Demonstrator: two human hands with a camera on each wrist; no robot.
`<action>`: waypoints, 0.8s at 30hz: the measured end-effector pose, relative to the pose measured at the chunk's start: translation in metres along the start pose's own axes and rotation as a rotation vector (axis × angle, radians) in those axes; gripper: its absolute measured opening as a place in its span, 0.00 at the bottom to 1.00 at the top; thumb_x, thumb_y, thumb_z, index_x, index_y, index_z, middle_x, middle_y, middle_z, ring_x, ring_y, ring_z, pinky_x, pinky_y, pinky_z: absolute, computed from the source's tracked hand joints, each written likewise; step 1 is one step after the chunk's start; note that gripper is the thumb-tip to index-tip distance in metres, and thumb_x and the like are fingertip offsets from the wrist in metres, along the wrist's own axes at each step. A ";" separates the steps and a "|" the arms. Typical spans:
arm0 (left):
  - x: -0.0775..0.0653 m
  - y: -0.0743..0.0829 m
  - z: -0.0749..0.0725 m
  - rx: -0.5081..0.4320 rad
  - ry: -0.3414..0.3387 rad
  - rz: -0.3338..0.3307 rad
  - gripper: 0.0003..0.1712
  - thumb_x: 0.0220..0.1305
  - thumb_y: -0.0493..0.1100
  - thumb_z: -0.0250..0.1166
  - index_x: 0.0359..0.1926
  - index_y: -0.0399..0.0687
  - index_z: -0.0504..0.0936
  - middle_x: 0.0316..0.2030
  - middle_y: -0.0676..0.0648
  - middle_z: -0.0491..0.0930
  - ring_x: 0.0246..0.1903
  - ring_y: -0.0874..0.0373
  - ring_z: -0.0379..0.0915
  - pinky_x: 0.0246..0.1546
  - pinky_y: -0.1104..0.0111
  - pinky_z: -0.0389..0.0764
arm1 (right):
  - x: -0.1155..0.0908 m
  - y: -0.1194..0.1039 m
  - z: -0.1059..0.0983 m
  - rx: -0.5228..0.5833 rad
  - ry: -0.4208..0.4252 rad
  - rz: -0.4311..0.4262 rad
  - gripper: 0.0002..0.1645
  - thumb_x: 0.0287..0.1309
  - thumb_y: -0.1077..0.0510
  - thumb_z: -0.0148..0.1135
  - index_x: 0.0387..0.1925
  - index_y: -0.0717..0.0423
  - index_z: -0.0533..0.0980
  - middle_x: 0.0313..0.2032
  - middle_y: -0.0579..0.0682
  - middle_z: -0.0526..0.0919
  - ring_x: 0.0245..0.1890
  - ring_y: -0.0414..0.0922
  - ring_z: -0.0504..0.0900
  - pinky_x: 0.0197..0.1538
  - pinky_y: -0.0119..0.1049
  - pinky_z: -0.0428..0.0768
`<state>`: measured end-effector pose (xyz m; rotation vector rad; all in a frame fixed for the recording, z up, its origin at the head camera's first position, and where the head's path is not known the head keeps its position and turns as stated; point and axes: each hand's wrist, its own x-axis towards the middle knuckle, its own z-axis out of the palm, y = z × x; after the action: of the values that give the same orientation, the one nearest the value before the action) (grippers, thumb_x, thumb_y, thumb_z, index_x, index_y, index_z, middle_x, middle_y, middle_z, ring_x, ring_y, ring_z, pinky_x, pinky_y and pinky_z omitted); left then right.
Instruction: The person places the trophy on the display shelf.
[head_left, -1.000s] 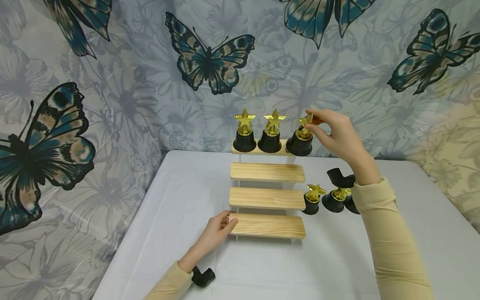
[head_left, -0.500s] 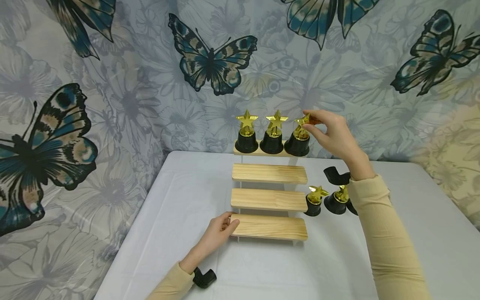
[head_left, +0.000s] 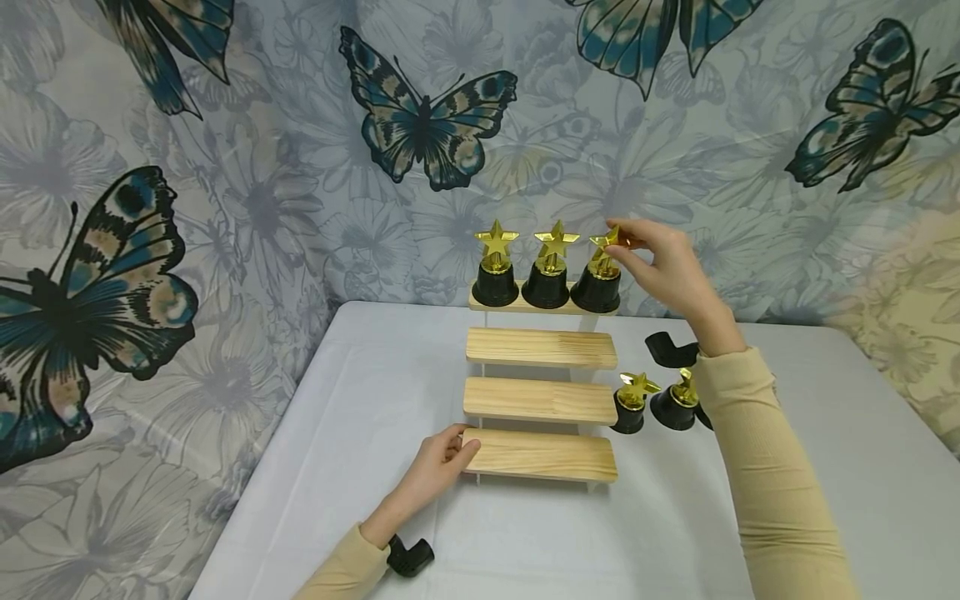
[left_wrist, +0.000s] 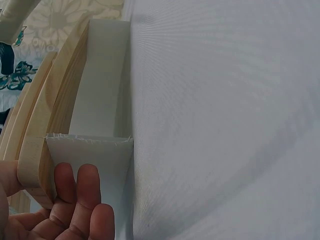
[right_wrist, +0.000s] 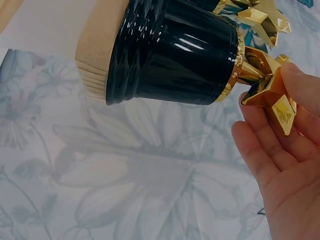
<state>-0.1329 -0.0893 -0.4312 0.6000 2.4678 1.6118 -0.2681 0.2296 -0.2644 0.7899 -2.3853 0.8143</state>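
Observation:
My right hand (head_left: 663, 262) pinches the gold star of a trophy (head_left: 597, 287) between thumb and fingers. In the right wrist view, the trophy's black base (right_wrist: 175, 55) sits on the end of the top wooden board. Two similar trophies, a left one (head_left: 495, 283) and a middle one (head_left: 547, 283), stand upright beside it on that board. My left hand (head_left: 427, 471) grips the left end of the lowest board (head_left: 543, 456) of the stepped display stand. In the left wrist view, the thumb lies against the board (left_wrist: 37, 150) and fingers curl beneath, near the white support (left_wrist: 92, 155).
On the white table (head_left: 345, 400), right of the stand, are a trophy (head_left: 630, 408) and another trophy (head_left: 673, 408); one more is mostly hidden by the right sleeve. Two middle boards carry nothing. A butterfly-patterned cloth (head_left: 285, 192) hangs close behind the top board.
The held trophy has shifted slightly left and gone from tilted to nearly upright on the top board. The left hand keeps its hold. The head view has moved slightly.

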 end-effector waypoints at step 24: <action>0.007 -0.039 0.009 -0.027 0.014 0.017 0.21 0.68 0.47 0.56 0.51 0.32 0.73 0.16 0.54 0.63 0.14 0.68 0.54 0.16 0.75 0.60 | -0.008 0.001 0.003 0.056 0.033 -0.012 0.31 0.60 0.67 0.58 0.64 0.65 0.63 0.49 0.62 0.74 0.51 0.55 0.72 0.50 0.49 0.72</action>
<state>-0.1466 -0.0926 -0.4698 0.6101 2.4536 1.6586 -0.2636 0.2308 -0.2714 0.8055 -2.3354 0.8858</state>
